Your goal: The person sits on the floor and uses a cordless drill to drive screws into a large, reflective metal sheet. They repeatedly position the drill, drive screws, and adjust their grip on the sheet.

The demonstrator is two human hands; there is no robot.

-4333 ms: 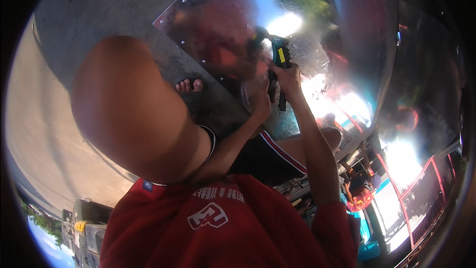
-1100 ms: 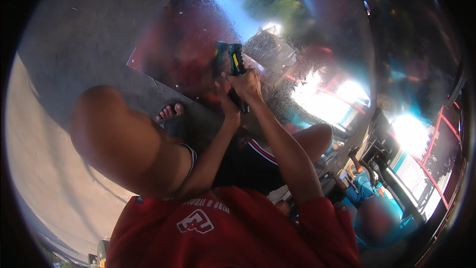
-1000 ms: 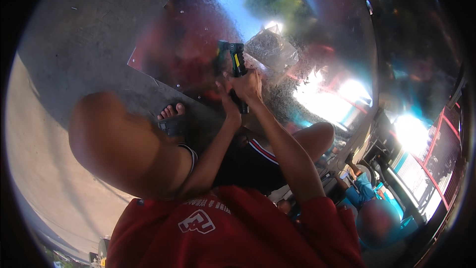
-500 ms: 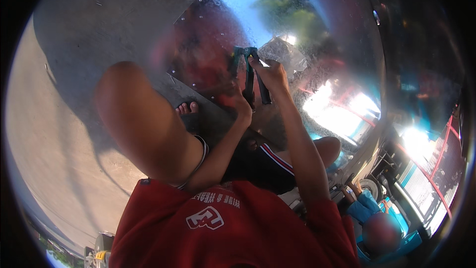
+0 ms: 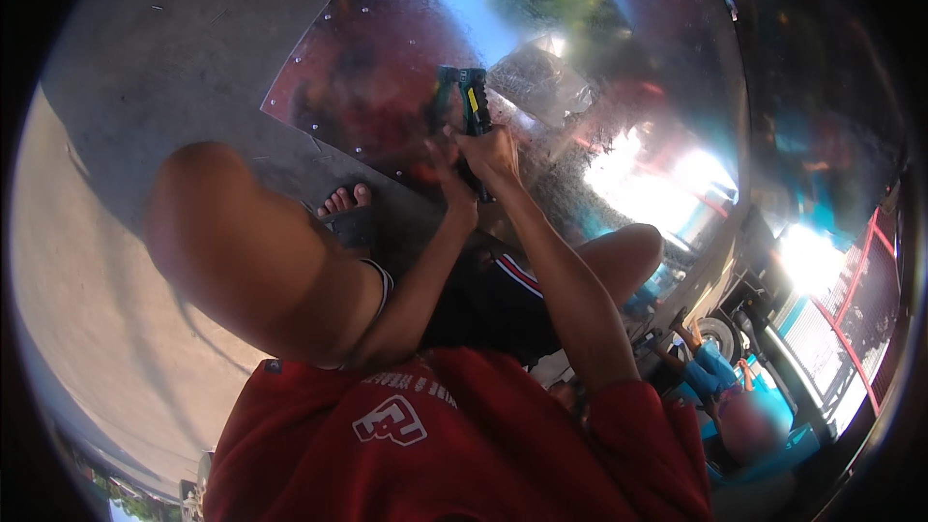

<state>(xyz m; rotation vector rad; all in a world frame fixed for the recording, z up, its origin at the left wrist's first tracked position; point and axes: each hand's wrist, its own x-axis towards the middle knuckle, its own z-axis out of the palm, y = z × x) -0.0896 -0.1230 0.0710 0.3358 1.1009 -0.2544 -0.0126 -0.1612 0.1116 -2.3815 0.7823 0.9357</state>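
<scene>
A green and black hand riveter (image 5: 474,101) stands nearly upright in front of me, against a shiny metal sheet (image 5: 338,68). My right hand (image 5: 495,155) is wrapped round its handles, which lie close together. My left hand (image 5: 456,184) is closed round their lower part; the fingers partly hide the grips. Small round rivet heads dot the sheet near its edges. The mirror-like surface reflects the tool beside its head. Whether the tool's nose touches the sheet is hard to make out.
A crumpled see-through plastic bag (image 5: 541,82) lies on the sheet. My bare knee (image 5: 203,193) and sandalled foot (image 5: 346,208) are close on the left. Another person (image 5: 715,377) sits at lower right near a wheel (image 5: 717,333). Grey concrete floor (image 5: 193,58) spreads left.
The riveter's handles, spread apart before, have come together. My right hand has moved down and left onto the handles. The view has shifted slightly, showing more of the sheet's left corner.
</scene>
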